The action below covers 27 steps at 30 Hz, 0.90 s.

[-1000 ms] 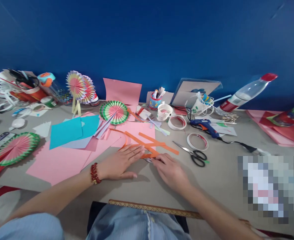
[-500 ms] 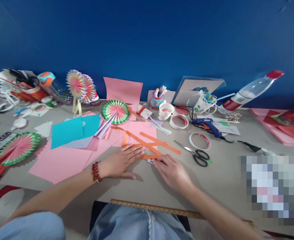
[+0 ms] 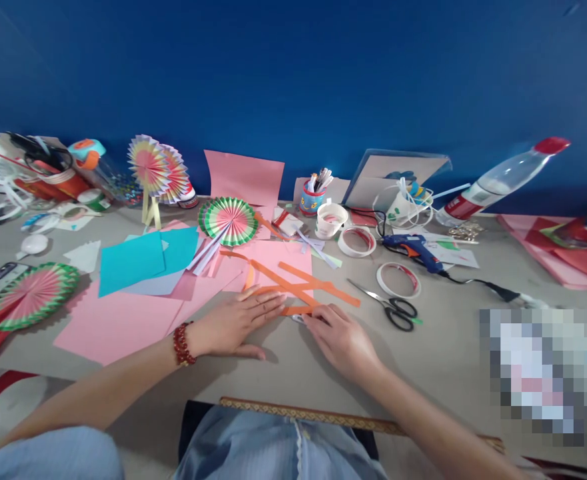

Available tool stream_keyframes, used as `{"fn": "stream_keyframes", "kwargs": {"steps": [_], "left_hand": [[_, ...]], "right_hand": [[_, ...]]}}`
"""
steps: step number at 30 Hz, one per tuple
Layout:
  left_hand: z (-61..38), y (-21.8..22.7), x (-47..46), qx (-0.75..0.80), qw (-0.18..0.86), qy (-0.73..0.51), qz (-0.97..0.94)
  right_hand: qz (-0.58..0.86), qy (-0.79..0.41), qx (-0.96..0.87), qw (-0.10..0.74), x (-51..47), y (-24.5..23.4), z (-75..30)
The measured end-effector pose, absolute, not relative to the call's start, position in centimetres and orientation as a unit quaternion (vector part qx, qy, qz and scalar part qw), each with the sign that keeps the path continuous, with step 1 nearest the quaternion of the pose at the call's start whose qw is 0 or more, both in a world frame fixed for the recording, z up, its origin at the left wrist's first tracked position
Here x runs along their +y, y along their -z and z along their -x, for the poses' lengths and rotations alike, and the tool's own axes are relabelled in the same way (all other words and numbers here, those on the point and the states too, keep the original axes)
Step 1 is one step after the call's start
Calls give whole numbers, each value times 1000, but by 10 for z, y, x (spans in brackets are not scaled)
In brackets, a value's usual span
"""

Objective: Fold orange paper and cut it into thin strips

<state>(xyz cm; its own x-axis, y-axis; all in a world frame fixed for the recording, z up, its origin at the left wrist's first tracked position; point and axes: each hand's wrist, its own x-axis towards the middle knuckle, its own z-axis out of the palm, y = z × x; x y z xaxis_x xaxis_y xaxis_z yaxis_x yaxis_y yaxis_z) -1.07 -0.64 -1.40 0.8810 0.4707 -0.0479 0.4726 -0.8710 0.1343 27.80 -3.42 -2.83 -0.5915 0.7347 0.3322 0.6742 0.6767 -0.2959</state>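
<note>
My left hand point(image 3: 236, 323) lies flat on the table with its fingers stretched out, pressing on orange paper strips point(image 3: 296, 287). Several of these strips cross one another just beyond both hands. Beside the left fingertips, my right hand point(image 3: 343, 347) is closed, its fingers pinched at the end of a strip. A small whitish object point(image 3: 297, 319) pokes out by the right fingertips; its kind is mostly hidden by the hand. Black-handled scissors point(image 3: 392, 305) lie partly open to the right of the strips. Pink paper sheets point(image 3: 123, 327) spread out left of my left hand.
A glue gun point(image 3: 416, 252), rolls of tape point(image 3: 398, 280) and a plastic bottle point(image 3: 503, 183) are at the right. Folded paper fans point(image 3: 233, 220), teal paper point(image 3: 132, 261) and a pen holder point(image 3: 312, 200) stand or lie farther back. A blue wall point(image 3: 293, 87) closes off the rear.
My left hand has shifted very slightly to the left along with a small turn of the view. Both hands otherwise keep their places at the orange strips.
</note>
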Motion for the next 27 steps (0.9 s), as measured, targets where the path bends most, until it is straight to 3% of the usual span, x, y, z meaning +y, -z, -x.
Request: {"fn": "stream_keyframes", "kwargs": {"steps": [27], "left_hand": [[12,16,-6,239,80,33,-967]], "right_hand": [[391,-75,-893,209,-39,29,-269]]}}
